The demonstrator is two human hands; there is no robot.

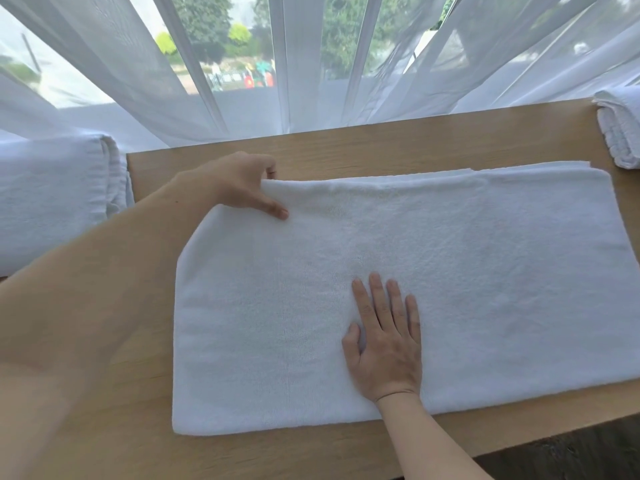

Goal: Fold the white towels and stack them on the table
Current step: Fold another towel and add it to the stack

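Item under work: one white towel point(450, 289), folded to a long rectangle, lying flat on the wooden table point(346, 147) and covering most of its surface. All positions below are given relative to this towel.

Left hand point(239, 185): at the towel's far-left corner. The thumb lies on top of the cloth and the fingers curl behind the far edge, so the hand grasps that corner, which is lifted slightly off the table.

Right hand point(384, 344): flat on the towel's upper face, near its middle and toward the near edge. Fingers straight and spread, palm down; pressing, gripping nothing.

Folded towels point(620, 133): a white stack beyond the towel's far-right corner, on the table, cut off by the frame edge.

White bundle point(52, 195): left of the towel, off the table's left edge; what it rests on cannot be told.

Sheer curtain point(311, 64): hangs beyond the towel's far edge, reaching the table's far side
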